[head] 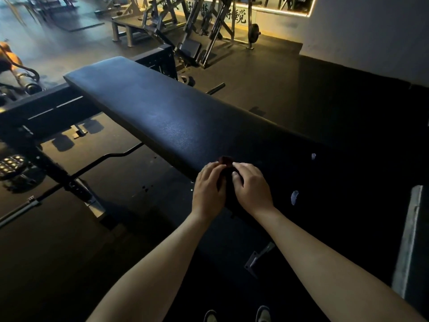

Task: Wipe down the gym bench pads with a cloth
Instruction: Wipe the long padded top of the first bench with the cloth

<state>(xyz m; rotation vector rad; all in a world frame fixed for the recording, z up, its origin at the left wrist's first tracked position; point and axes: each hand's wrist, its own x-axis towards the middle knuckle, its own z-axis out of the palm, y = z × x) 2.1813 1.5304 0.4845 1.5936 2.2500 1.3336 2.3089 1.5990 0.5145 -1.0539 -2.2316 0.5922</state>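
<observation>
Dim light over black rubber flooring [290,89], with plate-loaded machines [197,26] along the far wall. That is the room I am working in. The bench pad [148,105] runs from upper left down toward me, its far half catching a bluish sheen and its near half lost in shadow.

I have both hands at the near stretch of the pad, close to its left edge. The cloth [226,160] is a small dark piece, reddish where it peeks out ahead of the knuckles, and it sits bunched between them. My left hand [207,189] has its fingers [210,169] curled over one side of it. My right hand [251,189] pinches the other side with thumb and fingertips. The cloth looks to be touching the pad, though in this gloom I can't be sure how much of it lies flat.

On progress, I'd put it early. The cloth is gathered up rather than spread for a stroke — this reads as readying or refolding it, not wiping. Nothing on the pad tells me which parts have been covered; the sheen could be vinyl as easily as damp. Two pale marks [294,197] show on the dark near section to my right — scuffs or residue, I can't say. By my reckoning the full length of the pad is left to do, along with any other pads on the frame.
</observation>
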